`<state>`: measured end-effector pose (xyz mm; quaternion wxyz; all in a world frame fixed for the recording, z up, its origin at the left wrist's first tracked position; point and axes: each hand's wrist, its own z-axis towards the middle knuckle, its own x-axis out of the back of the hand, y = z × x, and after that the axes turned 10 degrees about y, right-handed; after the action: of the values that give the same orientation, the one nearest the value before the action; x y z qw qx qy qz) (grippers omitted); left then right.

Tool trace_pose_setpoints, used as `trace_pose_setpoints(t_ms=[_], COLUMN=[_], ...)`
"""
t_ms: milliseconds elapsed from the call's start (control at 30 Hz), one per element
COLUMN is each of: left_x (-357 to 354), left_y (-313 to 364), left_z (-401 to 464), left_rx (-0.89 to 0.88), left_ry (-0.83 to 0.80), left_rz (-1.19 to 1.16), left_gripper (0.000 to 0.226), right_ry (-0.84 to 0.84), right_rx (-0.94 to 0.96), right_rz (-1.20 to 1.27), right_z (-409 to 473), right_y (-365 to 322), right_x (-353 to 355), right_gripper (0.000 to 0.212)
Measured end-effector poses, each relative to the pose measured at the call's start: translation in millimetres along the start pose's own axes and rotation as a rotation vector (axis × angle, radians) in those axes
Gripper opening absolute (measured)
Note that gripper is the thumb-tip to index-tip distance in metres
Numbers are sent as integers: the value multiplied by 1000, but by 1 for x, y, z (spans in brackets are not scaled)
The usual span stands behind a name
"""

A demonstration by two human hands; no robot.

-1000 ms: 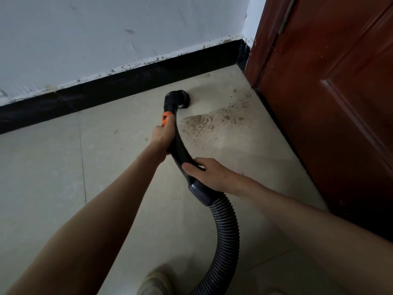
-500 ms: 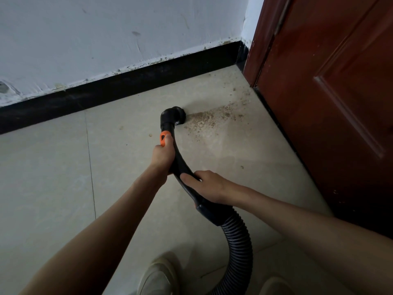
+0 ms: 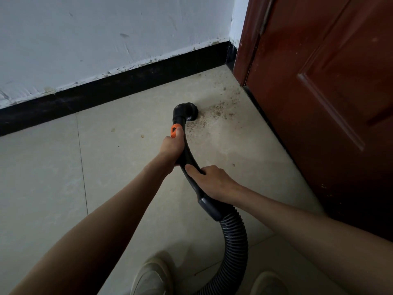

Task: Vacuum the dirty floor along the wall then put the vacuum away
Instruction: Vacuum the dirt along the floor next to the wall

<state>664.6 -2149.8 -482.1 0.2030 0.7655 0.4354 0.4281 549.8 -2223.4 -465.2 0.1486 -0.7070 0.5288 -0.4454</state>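
The vacuum handle [image 3: 189, 160], a curved black tube, ran from the person's hands down to a round black nozzle [image 3: 190, 112] that sat on the tiled floor [image 3: 119, 171]. The nozzle rested at the left edge of a patch of brown crumbs [image 3: 214, 113], not far from the corner where the wall met the door. An orange slider [image 3: 174, 130] sat on the handle just above the forward grip.

The left hand [image 3: 172, 149] was curled round the upper part of the handle, its thumb lying against the orange slider. The right hand [image 3: 212, 182] gripped the lower part of the handle, fingers wrapped over it, just above the collar where the ribbed grey hose [image 3: 236, 237] joined. The two hands were close together on the same tube, the left ahead of the right. The hose curved down and back toward the near edge of the floor, between two pale shoes [image 3: 152, 277].

A black skirting board [image 3: 106, 90] lined the far edge of the floor under a scuffed white wall [image 3: 102, 35]. A reddish-brown wooden door [image 3: 323, 99] stood along the right edge of the floor. A few loose specks [image 3: 142, 136] lay on the tiles to the left of the nozzle.
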Motion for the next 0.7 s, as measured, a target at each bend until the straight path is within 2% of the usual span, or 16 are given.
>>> trace_pose_setpoints(t_ms=[400, 500, 700], left_x=[-45, -55, -68], left_y=[30, 38, 54], left_z=[15, 16, 27], left_rx=[-124, -156, -153], left_ry=[-57, -63, -73], left_rz=[152, 176, 157], left_gripper=[56, 51, 61], right_ry=[141, 176, 190], right_rx=[-28, -34, -45], right_rz=[66, 75, 115], right_z=[18, 25, 45], right_y=[20, 25, 26], right_x=[20, 26, 35], right_gripper=[54, 53, 53])
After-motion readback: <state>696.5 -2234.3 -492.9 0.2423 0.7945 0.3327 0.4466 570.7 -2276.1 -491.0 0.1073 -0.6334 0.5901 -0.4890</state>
